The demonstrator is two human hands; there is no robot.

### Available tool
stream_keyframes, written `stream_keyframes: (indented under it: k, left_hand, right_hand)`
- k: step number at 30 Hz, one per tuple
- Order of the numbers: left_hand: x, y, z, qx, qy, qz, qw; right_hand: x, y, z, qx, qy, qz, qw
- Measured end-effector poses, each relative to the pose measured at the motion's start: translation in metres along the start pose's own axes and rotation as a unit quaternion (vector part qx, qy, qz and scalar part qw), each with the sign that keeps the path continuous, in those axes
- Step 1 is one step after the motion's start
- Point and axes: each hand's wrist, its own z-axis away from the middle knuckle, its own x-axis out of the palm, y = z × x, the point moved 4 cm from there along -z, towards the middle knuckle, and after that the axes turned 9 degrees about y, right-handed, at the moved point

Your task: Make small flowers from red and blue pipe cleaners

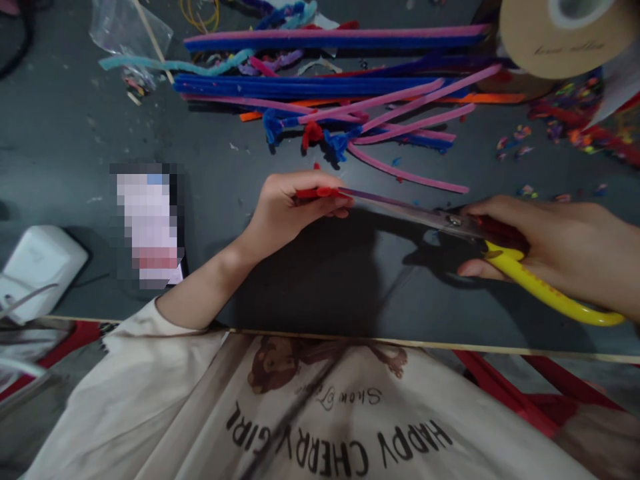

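Note:
Between the thumb and fingers of my left hand [300, 200] is a short red pipe cleaner [327, 192], partly hidden by the fingers. My right hand [565, 240] is wrapped round the handles of yellow-handled scissors [550, 287]. Their long blades point left, and the tips reach the red piece at my left fingertips. Whether the blades touch it I cannot tell. Just beyond my left hand lie pink pipe cleaners [407, 175] with twisted blue ends [340, 142] and a small red twisted piece [313, 133].
Bundles of blue pipe cleaners [300, 87] and an orange one [495, 98] lie along the back. A ribbon spool [555, 47] stands at the back right, near colourful scraps [575, 127]. A phone [150, 227] and a white charger [45, 267] sit on the left.

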Motion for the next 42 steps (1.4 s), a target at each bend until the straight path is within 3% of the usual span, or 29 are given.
stream_keyframes:
  k: [4,11,23,42]
  left_hand:
    - [0.0,0.001,0.0,0.009,-0.002,-0.031,0.999]
    - [0.0,0.001,0.001,0.017,-0.005,-0.022,1.0]
    - [0.001,0.0,0.002,-0.041,0.009,0.013,0.999]
    - [0.001,0.003,0.002,-0.043,-0.022,-0.01,0.999]
  right_hand:
    - [-0.002,0.001,-0.002,-0.003,0.005,-0.001,1.0]
    - [-0.009,-0.008,-0.003,-0.064,0.06,0.043,0.995]
    - [-0.01,-0.004,0.004,0.0,0.071,0.092,0.993]
    - [-0.002,-0.012,-0.001,-0.046,0.065,0.102,0.992]
